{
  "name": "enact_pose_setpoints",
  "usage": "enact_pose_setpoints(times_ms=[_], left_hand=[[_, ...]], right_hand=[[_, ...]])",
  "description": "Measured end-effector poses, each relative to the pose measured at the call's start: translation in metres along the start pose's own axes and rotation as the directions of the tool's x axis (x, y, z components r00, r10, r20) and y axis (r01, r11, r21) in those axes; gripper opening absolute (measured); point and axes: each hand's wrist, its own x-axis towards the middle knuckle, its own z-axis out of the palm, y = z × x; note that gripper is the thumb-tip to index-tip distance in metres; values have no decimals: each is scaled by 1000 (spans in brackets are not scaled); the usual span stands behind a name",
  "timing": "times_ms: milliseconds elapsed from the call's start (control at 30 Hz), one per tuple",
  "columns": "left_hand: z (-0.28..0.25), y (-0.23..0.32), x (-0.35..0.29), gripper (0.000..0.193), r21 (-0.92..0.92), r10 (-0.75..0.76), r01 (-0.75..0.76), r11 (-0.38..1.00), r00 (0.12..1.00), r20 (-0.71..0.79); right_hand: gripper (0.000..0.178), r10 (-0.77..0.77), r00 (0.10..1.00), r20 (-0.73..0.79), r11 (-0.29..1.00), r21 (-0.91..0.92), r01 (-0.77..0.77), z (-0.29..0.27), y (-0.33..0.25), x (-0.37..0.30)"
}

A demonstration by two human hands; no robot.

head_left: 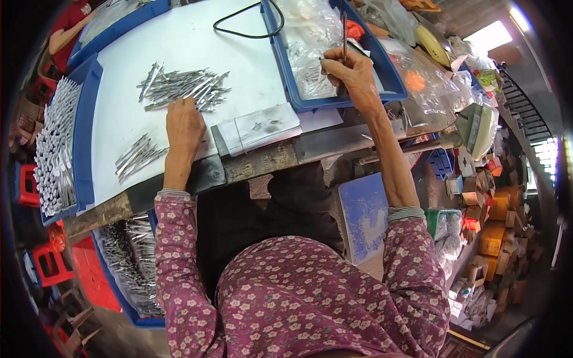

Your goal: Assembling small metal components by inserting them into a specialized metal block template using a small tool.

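My left hand [185,122] is at the near edge of a loose pile of slender silver metal tools [188,85] on the white-covered table. Its fingers are curled down and together against the pile, and the fingertips are hidden. A smaller bunch of the same tools [138,157] lies to its left. Over a blue tray [352,102] on the right, my right hand [352,74] is closed round a slim dark metal rod [344,27] that stands nearly upright. Clear plastic bags [313,65] fill much of that tray.
A stack of white paper slips [258,128] lies between my hands. On the left, a blue tray [86,143] holds many white-ended rods. A black loop [239,34] lies at the back. Below the table edge stands another filled blue tray [146,323]. Another person's arm [62,39] shows far left.
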Motion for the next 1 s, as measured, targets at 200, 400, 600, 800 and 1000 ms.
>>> enact_pose_setpoints(times_ms=[200, 400, 600, 800, 1000], left_hand=[[1, 9, 3, 12, -46, -159, 155, 987, 982, -104], [-19, 10, -5, 11, -294, -280, 206, 933, 930, -238], [-76, 47, -27, 12, -853, -407, 191, 486, 913, -28], [-93, 72, -51, 14, -935, -358, 263, 237, 919, 168], [-81, 79, -60, 17, -962, -219, 273, 19, 940, 263]], right_hand=[[19, 67, 997, 44, 994, 82, -71, 1, -9, -15], [24, 84, 991, 101, 966, 236, -106, 10, -4, -25], [27, 59, 990, 128, 985, 154, -79, 32, -19, -46], [24, -150, 973, 176, 969, -171, 181, 61, -32, -73], [30, -445, 815, 372, 748, -345, 566, 83, -40, -89]])
